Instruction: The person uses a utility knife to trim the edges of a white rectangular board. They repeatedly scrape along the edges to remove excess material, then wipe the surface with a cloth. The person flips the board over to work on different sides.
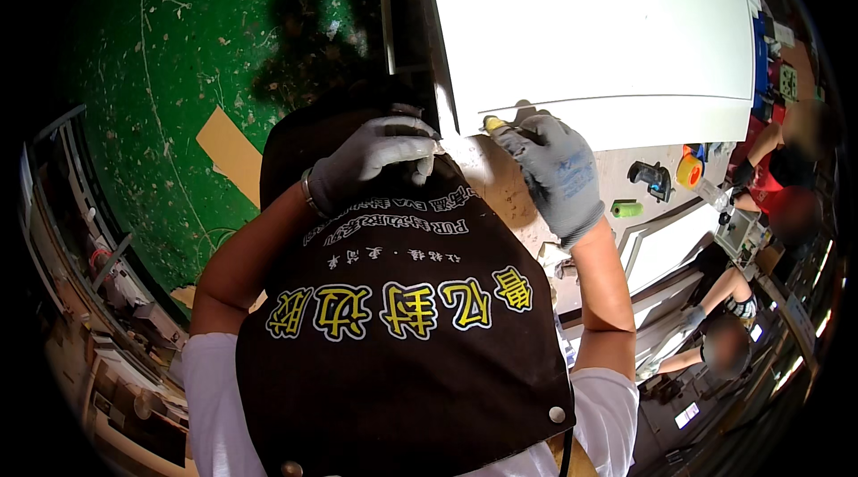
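My left hand (380, 155) wears a grey glove and sits in front of my dark apron (411, 280), close to the near left corner of a large white panel (590, 39). Its fingers are bent together; whatever they pinch, if anything, is too small to make out. Over the panel's near edge, my right hand (559, 177), also gloved in grey, is closed around a small yellow object (494, 123). Only the object's tip shows between thumb and fingers, so its kind is hidden. A thin dark line runs across the panel near that edge.
On the bench (487, 177) to the right lie a black hand tool (651, 180), an orange-yellow tool (689, 170) and a green roll (627, 208). Other people work at far right. Cardboard strips (231, 155) lie on the green floor (206, 39) at left.
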`<action>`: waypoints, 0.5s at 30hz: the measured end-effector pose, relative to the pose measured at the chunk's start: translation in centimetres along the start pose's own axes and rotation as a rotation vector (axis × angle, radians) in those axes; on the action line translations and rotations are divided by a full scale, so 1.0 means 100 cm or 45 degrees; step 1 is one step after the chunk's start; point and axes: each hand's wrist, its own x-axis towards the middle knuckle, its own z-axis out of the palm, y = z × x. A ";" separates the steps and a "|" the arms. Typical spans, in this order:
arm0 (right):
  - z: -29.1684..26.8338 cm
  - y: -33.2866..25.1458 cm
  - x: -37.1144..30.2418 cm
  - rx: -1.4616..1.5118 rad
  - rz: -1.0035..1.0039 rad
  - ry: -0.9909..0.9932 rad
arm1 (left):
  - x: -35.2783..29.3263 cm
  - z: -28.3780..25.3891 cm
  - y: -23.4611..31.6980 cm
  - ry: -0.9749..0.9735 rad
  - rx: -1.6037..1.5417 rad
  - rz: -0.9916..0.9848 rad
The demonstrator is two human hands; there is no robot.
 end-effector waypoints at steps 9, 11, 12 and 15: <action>0.003 -0.003 0.000 0.184 0.101 0.035 | 0.002 -0.006 -0.004 -0.077 -0.025 0.004; 0.004 -0.008 0.002 0.079 0.104 0.024 | 0.002 -0.006 -0.006 -0.062 0.031 0.052; 0.004 -0.010 0.002 0.025 0.107 0.018 | 0.002 -0.005 -0.006 -0.045 0.014 0.025; -0.006 -0.017 0.000 0.316 0.157 -0.108 | 0.002 -0.001 0.003 0.035 -0.124 -0.151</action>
